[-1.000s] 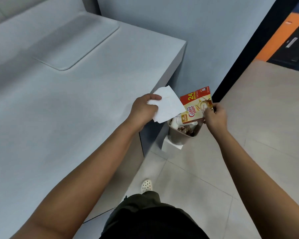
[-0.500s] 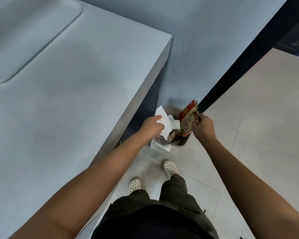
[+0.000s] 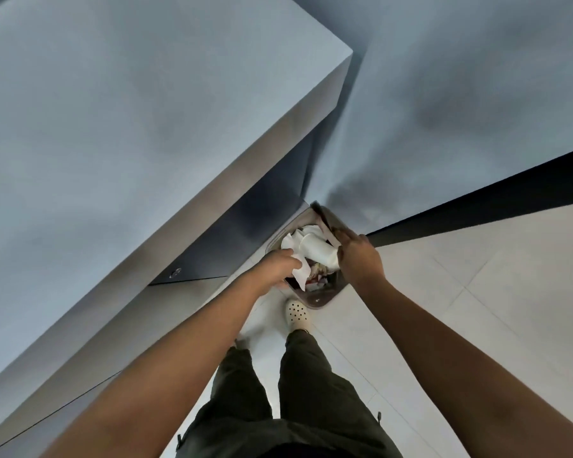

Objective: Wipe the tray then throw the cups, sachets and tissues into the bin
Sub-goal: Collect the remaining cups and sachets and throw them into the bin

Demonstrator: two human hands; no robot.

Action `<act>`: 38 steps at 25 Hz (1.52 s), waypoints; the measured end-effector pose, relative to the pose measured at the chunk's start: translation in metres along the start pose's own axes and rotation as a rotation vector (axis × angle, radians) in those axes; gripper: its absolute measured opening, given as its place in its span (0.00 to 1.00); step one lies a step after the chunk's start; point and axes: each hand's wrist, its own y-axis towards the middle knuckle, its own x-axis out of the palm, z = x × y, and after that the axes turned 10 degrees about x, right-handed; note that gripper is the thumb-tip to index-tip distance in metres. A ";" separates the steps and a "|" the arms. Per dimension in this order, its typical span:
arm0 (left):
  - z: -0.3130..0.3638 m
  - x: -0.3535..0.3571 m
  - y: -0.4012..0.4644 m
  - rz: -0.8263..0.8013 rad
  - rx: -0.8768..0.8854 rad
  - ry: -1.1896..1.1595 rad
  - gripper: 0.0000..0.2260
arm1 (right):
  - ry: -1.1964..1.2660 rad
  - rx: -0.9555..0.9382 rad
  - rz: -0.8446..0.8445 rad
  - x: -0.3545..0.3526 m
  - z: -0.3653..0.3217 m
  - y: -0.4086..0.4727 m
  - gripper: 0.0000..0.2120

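Observation:
A small grey bin (image 3: pixel 315 297) stands on the floor at the counter's corner. Inside it lie white paper cups (image 3: pixel 318 249), crumpled tissues and some coloured sachets (image 3: pixel 318 271). My left hand (image 3: pixel 273 267) is at the bin's near-left rim and holds a white tissue (image 3: pixel 301 277) that hangs into the bin. My right hand (image 3: pixel 358 256) is over the bin's right side, its fingers laid on the creamer box (image 3: pixel 323 221). The box stands edge-on in the bin's far side. The tray is out of view.
The grey counter (image 3: pixel 146 143) fills the left half and its corner overhangs the bin. A grey wall (image 3: pixel 444 94) with a black skirting strip (image 3: pixel 477 196) stands behind the bin. My white clog (image 3: pixel 296 314) is on the pale tiled floor (image 3: pixel 477 292) just short of the bin.
I have leaned further over the bin. Both hands have gone down into its mouth. The box has turned edge-on and sunk into the bin, and the tissue has dropped lower.

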 end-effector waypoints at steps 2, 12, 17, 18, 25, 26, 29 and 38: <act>0.001 0.006 0.011 0.021 -0.025 -0.005 0.17 | -0.093 -0.047 -0.037 0.009 0.005 0.014 0.23; -0.018 0.015 0.059 -0.074 -0.101 -0.140 0.24 | -0.424 -0.104 -0.367 0.060 0.008 0.060 0.29; -0.023 0.016 0.050 -0.112 -0.046 -0.010 0.20 | -0.010 -0.021 -0.138 0.054 0.018 0.049 0.19; -0.023 0.014 0.046 -0.062 -0.023 -0.011 0.20 | 0.073 0.019 -0.132 0.050 0.019 0.045 0.17; 0.012 -0.012 -0.008 0.211 0.166 -0.066 0.16 | 0.304 0.040 -0.068 0.005 -0.006 0.024 0.14; 0.019 -0.016 -0.019 0.224 0.197 -0.060 0.16 | 0.330 0.021 -0.050 -0.003 -0.014 0.021 0.14; 0.039 -0.030 -0.052 0.241 0.294 -0.042 0.16 | 0.474 0.011 -0.010 -0.032 -0.041 0.010 0.14; 0.039 -0.075 -0.196 0.395 0.688 -0.080 0.10 | 0.775 -0.249 0.262 -0.130 -0.161 -0.072 0.14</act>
